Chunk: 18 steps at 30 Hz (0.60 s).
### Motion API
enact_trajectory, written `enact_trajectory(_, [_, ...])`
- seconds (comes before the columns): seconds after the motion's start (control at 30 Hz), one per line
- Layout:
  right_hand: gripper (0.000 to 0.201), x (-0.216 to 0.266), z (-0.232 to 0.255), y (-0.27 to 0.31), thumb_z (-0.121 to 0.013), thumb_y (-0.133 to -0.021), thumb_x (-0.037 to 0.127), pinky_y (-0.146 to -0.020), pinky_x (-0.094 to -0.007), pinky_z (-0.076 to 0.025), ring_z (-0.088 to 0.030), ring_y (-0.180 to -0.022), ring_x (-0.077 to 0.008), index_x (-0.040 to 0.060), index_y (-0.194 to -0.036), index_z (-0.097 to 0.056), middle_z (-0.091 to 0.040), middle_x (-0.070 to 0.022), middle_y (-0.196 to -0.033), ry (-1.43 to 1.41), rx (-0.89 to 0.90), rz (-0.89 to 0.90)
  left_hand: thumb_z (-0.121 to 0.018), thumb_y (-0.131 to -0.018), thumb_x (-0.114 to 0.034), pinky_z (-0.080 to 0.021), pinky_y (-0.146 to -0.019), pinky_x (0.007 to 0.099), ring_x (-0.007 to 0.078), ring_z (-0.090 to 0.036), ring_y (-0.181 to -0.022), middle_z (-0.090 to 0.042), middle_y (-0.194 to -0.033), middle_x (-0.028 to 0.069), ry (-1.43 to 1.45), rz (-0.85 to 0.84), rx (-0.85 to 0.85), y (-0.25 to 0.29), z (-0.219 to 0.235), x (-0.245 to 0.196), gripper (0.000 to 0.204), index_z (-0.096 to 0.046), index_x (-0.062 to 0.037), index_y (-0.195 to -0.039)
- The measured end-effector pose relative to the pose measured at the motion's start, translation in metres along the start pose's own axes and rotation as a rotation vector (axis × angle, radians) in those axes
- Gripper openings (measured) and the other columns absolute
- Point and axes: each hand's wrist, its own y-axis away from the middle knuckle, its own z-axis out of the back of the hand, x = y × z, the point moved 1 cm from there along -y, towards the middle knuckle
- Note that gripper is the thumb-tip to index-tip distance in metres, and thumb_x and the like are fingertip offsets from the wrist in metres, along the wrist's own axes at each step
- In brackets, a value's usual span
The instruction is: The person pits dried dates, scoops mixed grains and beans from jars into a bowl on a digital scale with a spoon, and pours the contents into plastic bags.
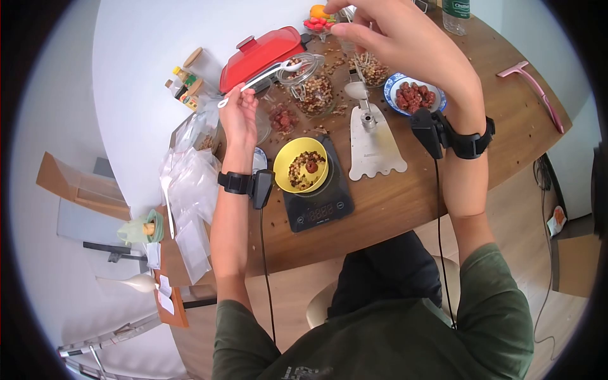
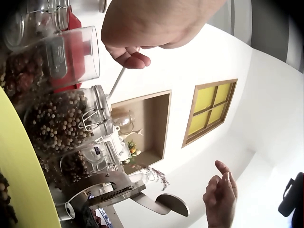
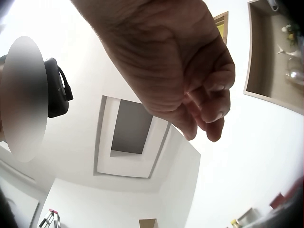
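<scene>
My left hand (image 1: 240, 123) pinches a long white spoon (image 1: 261, 78), its bowl over the mouth of an open glass jar (image 1: 315, 98) of mixed beans. The left wrist view shows my left hand (image 2: 152, 23) above the spoon handle (image 2: 117, 81) and the jar (image 2: 61, 118). My right hand (image 1: 405, 44) is raised over the table's far side; its fingers (image 3: 213, 107) are loosely bent around nothing. A yellow bowl (image 1: 286, 155), holding beans and a reddish dried fruit, sits on a black scale (image 1: 323, 214).
A metal pitting tool (image 1: 375, 142) stands right of the scale. Behind it are a second jar (image 1: 373, 71) and a blue-white bowl (image 1: 390, 96) of dried red fruit. A red lidded pan (image 1: 263, 54) and plastic bags (image 1: 190, 183) lie left. Loose beans dot the table.
</scene>
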Motion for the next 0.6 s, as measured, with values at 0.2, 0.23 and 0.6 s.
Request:
enact_trajectory(0.2, [0.026,0.001,-0.005,0.000,-0.055,-0.085,0.019,-0.058,-0.0349,-0.046,-0.060,-0.063,-0.0297,-0.0020,-0.101,-0.055,-0.060,-0.0174,-0.068,-0.003,-0.017,0.029,-0.051,-0.090,-0.013,-0.045,-0.061,0.0246,0.0128,-0.055,-0.070,-0.059,-0.079,0.0082,0.112,-0.035,0.002,0.008,0.017,-0.018,0.018,-0.055,0.0019,-0.098])
enact_trajectory(0.23, [0.025,0.004,-0.006,0.001,-0.055,-0.086,0.018,-0.057,-0.0341,-0.045,-0.059,-0.061,-0.0286,-0.0017,-0.101,-0.055,-0.060,-0.0166,-0.067,0.005,0.004,0.010,-0.052,-0.089,-0.013,-0.045,-0.062,0.0247,0.0129,-0.056,-0.071,-0.059,-0.080,0.0080,0.135,-0.043,0.035,0.013,0.022,-0.023,0.018,-0.055,0.0020,-0.099])
enact_trajectory(0.6, [0.021,-0.001,-0.015,0.002,-0.054,-0.086,0.017,-0.057,-0.0346,-0.044,-0.058,-0.061,-0.0269,0.0000,-0.099,-0.056,-0.060,-0.0151,-0.067,0.043,0.076,-0.002,-0.049,-0.092,-0.015,-0.038,-0.054,0.0217,0.0100,-0.049,-0.065,-0.057,-0.079,0.0070,-0.009,-0.074,0.053,0.118,0.056,-0.074,0.021,-0.053,0.0029,-0.102])
